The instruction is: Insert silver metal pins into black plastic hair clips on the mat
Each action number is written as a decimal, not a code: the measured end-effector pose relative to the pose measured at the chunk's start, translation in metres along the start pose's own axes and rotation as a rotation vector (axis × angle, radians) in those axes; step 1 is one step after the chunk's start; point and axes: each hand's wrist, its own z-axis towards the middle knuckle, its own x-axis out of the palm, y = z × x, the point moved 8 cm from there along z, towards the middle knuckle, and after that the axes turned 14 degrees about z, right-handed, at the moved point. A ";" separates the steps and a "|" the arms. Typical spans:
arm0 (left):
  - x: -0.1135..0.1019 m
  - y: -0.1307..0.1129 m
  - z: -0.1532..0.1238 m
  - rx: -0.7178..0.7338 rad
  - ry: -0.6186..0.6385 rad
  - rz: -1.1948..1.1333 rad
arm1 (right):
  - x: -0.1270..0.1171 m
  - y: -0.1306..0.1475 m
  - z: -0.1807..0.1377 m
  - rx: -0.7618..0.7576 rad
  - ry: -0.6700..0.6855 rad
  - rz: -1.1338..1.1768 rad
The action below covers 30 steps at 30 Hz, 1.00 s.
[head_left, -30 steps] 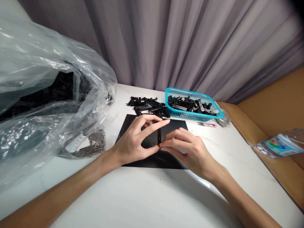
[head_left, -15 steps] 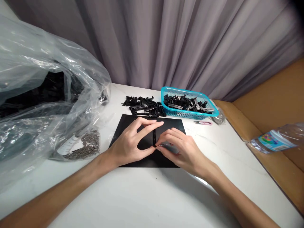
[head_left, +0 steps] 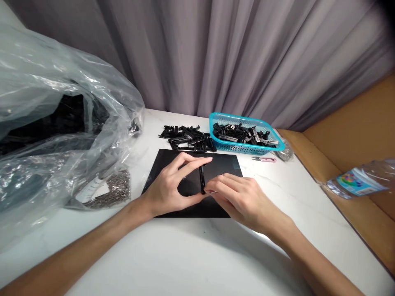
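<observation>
Over a black mat, my left hand spans a narrow black plastic part, with the thumb at its near end and the fingers at its far end. My right hand is closed in a pinch at the near end of that part. A thin silvery piece shows at its fingertips; its exact kind is too small to make out. Beyond the mat lies a loose pile of black plastic parts.
A turquoise basket holds more black parts. Pink-handled thread snips lie before it. Left are a large clear plastic bag and a bag of small metal pieces. A plastic bottle lies in the cardboard box at right.
My right hand has turned slightly and its fingers have closed more tightly together. The near end of the black part has shifted a little right and toward me. My left hand hardly moved.
</observation>
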 end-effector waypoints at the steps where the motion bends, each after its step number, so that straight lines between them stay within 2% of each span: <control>1: 0.000 -0.001 0.000 0.000 0.000 -0.003 | 0.000 0.000 -0.001 -0.004 0.010 -0.001; 5: -0.002 -0.001 0.001 0.000 -0.008 -0.010 | -0.001 -0.002 -0.003 -0.010 0.041 -0.040; 11: -0.001 -0.001 -0.001 0.021 0.004 0.006 | 0.002 0.017 -0.003 -0.174 0.071 -0.257; 15: 0.000 -0.001 -0.001 0.022 0.000 0.022 | 0.005 0.020 -0.003 -0.177 0.092 -0.305; 19: -0.001 -0.001 0.000 0.009 -0.009 -0.001 | 0.001 0.017 -0.005 -0.156 0.054 -0.252; 24: -0.003 0.000 0.000 0.013 -0.007 -0.020 | -0.012 0.002 -0.005 -0.006 -0.100 -0.061; 30: -0.009 -0.003 0.000 0.055 -0.039 0.005 | -0.008 0.002 -0.004 -0.003 -0.106 -0.020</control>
